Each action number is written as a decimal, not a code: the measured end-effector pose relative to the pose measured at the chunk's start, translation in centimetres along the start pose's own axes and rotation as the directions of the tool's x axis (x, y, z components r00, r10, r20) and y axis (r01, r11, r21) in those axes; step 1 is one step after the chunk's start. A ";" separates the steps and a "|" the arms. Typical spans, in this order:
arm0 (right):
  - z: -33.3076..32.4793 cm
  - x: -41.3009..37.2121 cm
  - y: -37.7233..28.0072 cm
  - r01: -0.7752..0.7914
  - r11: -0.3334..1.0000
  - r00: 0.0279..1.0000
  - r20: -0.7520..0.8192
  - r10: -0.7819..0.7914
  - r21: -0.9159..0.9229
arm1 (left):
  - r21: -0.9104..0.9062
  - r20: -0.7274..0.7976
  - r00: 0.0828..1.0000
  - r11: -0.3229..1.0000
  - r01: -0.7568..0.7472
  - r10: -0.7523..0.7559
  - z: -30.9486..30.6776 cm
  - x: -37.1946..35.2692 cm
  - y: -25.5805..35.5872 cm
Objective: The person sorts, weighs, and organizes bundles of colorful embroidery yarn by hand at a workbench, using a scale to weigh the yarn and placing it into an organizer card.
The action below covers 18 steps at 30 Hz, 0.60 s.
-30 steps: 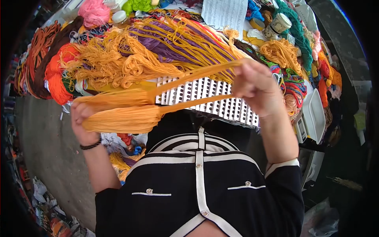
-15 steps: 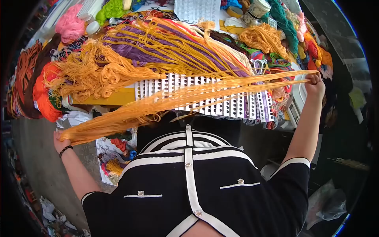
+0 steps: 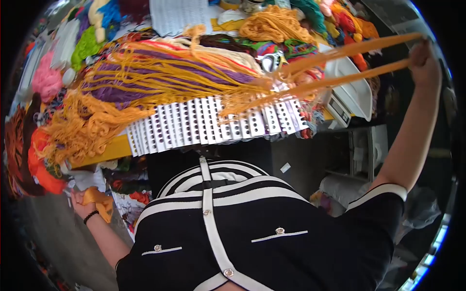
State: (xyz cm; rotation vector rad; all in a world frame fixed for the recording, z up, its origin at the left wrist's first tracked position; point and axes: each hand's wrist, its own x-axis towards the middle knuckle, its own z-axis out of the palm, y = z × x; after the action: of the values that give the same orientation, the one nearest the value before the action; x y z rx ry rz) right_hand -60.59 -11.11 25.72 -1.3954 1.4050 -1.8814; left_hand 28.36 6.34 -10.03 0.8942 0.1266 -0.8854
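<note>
Low at the left, my left hand [image 3: 82, 203], with a black bead bracelet at the wrist, is closed round a short hanging bunch of orange yarn [image 3: 101, 200]. My right hand [image 3: 424, 63] is raised at the far right. Its fingers are wrapped round long strands of orange yarn [image 3: 359, 49], which stretch down to the left in two bands. Their loose, blurred ends trail over white cards [image 3: 194, 123] with rows of dark holes. Purple and mustard yarn [image 3: 160, 77] lies behind the cards. A tangled orange yarn heap [image 3: 82, 128] is at their left.
Scissors [image 3: 273, 62] lie among coloured yarns behind the cards. A white scale [image 3: 340, 110] with a tray stands at the right end of the table. A printed sheet [image 3: 177, 17] and another orange yarn pile [image 3: 276, 24] are at the back. Plastic bags [image 3: 342, 186] sit below right.
The orange yarn stretched between both hands has come apart; a bunch stays in my left hand, long strands in my right. My right hand went up and right, my left lower. The view has shifted.
</note>
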 end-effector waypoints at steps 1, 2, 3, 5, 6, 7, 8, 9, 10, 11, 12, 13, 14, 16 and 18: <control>-2.9 4.1 -1.7 0.088 0.996 0.980 0.178 -0.091 0.025 | 0.005 0.012 1.000 1.000 0.025 -0.025 -0.5 1.2 -0.5; -5.4 7.2 -4.3 0.164 0.985 0.920 0.350 -0.175 0.061 | 0.012 0.119 0.989 0.996 0.092 -0.092 -2.3 3.3 -0.4; -3.7 7.2 -7.6 0.006 0.986 0.969 0.241 -0.047 0.166 | 0.023 0.224 0.962 0.988 0.156 -0.157 -3.2 4.5 -0.7; 2.1 6.9 -11.5 -0.034 0.988 0.999 -0.014 0.036 0.153 | 0.015 0.137 0.983 0.993 0.118 -0.119 -1.5 4.0 -2.3; 2.5 8.0 -12.6 -0.015 0.995 1.000 -0.005 0.016 0.102 | 0.007 0.037 0.998 0.998 0.057 -0.057 -0.8 3.8 -3.1; 1.0 10.3 -13.5 0.028 0.992 0.994 0.105 -0.041 0.126 | 0.014 0.118 0.987 0.994 0.106 -0.107 -3.0 6.3 -2.7; -0.6 12.0 -14.6 0.065 0.986 0.972 0.216 -0.098 0.153 | 0.071 -0.080 0.997 0.997 0.013 -0.008 0.8 2.7 -4.4; -1.1 12.5 -16.3 0.130 0.979 0.974 0.167 -0.156 0.157 | 0.065 -0.040 0.999 0.997 0.031 -0.029 -0.1 3.7 -4.5; -1.5 12.6 -17.6 0.193 0.968 0.969 0.121 -0.214 0.160 | 0.059 -0.001 0.999 0.997 0.048 -0.048 -1.3 4.6 -4.2; -1.4 12.1 -18.2 0.195 0.969 0.970 0.120 -0.214 0.149 | 0.059 0.009 1.000 0.998 0.026 -0.027 -1.2 4.4 -4.5; -1.4 11.4 -18.7 -0.213 0.565 0.973 0.224 0.052 0.797 | 0.061 0.010 0.999 0.998 0.035 -0.035 -1.0 4.1 -4.6; -1.1 10.5 -19.1 -0.418 -0.275 0.872 0.467 0.145 0.866 | 0.067 -0.046 0.999 0.998 0.013 -0.010 0.4 2.4 -5.0; -1.3 10.0 -19.4 -0.270 -0.915 0.746 0.666 -0.002 0.299 | 0.075 -0.099 0.995 0.997 -0.009 0.016 1.3 1.6 -5.4; -4.0 11.0 -17.5 -0.253 -0.952 0.709 0.703 -0.061 0.173 | 0.031 -0.058 0.997 0.998 0.056 -0.054 -0.3 3.6 -4.7; -7.3 12.4 -12.8 -0.200 -0.975 0.623 0.755 -0.205 -0.100 | 0.073 -0.141 0.990 0.997 0.019 -0.008 3.5 0.3 -6.2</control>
State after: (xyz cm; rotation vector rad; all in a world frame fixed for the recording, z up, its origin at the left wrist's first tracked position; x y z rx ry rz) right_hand -69.20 -12.06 42.93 0.6903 -0.9085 -0.6674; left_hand 23.21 1.71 -11.77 1.0260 0.2228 -0.8440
